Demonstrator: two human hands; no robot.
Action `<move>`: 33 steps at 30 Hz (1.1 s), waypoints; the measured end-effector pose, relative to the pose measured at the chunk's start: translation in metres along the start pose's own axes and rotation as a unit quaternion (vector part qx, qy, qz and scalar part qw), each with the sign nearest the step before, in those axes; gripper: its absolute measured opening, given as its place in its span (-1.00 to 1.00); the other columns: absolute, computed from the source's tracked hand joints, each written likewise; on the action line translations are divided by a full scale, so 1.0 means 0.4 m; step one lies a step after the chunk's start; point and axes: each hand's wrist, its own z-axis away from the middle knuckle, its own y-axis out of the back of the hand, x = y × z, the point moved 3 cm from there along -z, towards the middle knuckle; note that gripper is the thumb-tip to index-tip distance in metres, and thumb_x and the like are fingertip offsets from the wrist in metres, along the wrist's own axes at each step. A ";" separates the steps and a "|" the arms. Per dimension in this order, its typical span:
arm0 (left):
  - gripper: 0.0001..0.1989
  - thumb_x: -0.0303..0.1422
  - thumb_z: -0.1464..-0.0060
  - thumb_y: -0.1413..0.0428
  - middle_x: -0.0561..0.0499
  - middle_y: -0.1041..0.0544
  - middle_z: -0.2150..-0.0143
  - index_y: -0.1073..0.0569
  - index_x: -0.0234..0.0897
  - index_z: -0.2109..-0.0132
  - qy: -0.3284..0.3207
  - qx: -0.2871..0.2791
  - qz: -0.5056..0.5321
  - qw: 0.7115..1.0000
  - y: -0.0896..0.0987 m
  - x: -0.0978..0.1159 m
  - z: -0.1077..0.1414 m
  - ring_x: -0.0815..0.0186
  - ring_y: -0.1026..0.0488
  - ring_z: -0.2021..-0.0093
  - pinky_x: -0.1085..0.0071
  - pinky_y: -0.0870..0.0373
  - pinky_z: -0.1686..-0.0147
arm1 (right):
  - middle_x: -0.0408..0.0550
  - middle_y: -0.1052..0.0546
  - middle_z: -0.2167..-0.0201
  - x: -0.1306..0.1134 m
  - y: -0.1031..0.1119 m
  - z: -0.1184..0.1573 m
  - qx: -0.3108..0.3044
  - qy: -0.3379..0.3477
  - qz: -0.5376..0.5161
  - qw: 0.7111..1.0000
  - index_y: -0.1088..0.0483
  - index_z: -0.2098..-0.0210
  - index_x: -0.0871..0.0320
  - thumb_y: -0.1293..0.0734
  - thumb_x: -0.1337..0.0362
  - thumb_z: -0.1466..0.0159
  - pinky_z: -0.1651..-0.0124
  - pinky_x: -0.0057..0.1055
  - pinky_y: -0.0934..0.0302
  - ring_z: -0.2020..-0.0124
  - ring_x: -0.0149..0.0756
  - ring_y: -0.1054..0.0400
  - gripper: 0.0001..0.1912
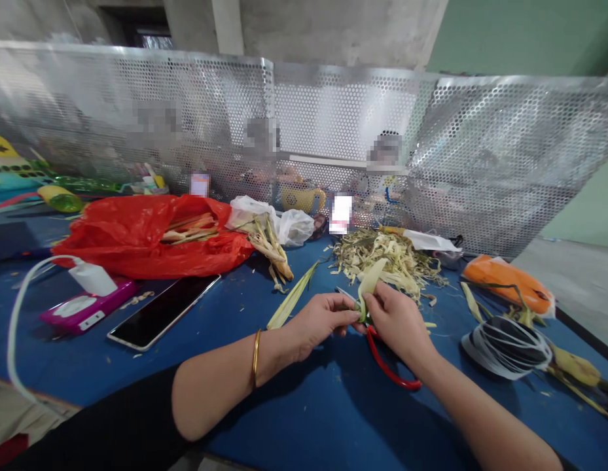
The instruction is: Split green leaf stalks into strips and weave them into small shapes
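A pale green strip of corn husk is pinched between my two hands above the blue table. My left hand, with a gold bangle at its wrist, grips the strip's lower end between thumb and fingers. Higher up, the thumb and fingers of my right hand are closed on the same strip. Red-handled scissors hang under my right hand, seemingly held by its hidden lower fingers; a blade tip shows beyond my left fingers. Beside my left wrist lies a longer green husk. Behind the hands is a heap of husk shreds.
To the left are a red plastic bag holding husks, a black phone and a purple power strip with a charger. Wound white cord and an orange packet lie right. A perforated metal screen stands behind.
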 end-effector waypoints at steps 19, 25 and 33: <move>-0.87 -0.31 -0.01 -0.13 0.09 -0.49 0.50 -0.40 -0.29 0.36 -0.060 0.059 -0.004 0.996 0.008 0.000 -0.004 0.50 -0.06 0.60 0.49 0.05 0.55 | -0.22 -0.28 0.70 0.006 0.004 -0.003 0.031 -0.080 -0.116 0.990 -0.06 0.59 0.08 -0.15 0.17 -0.23 0.53 -0.44 0.10 0.64 -0.37 -0.24 -0.70; -0.84 -0.32 0.06 -0.20 0.08 -0.48 0.52 -0.40 -0.30 0.43 -0.060 0.053 -0.038 0.996 -0.003 0.022 0.005 0.43 -0.32 0.49 0.48 -0.20 0.39 | -0.22 -0.29 0.68 0.009 -0.007 -0.002 0.002 -0.073 -0.107 0.992 -0.09 0.58 0.09 -0.15 0.16 -0.24 0.52 -0.44 0.11 0.62 -0.38 -0.19 -0.71; -0.82 -0.28 0.15 -0.25 0.11 -0.44 0.55 -0.42 -0.27 0.47 -0.114 0.068 -0.236 0.963 0.006 0.005 0.009 0.37 -0.35 0.49 0.47 -0.19 0.47 | -0.24 -0.21 0.68 -0.004 -0.015 0.005 -0.005 -0.042 -0.053 0.998 -0.05 0.61 0.10 -0.16 0.20 -0.22 0.51 -0.46 0.13 0.59 -0.39 -0.12 -0.69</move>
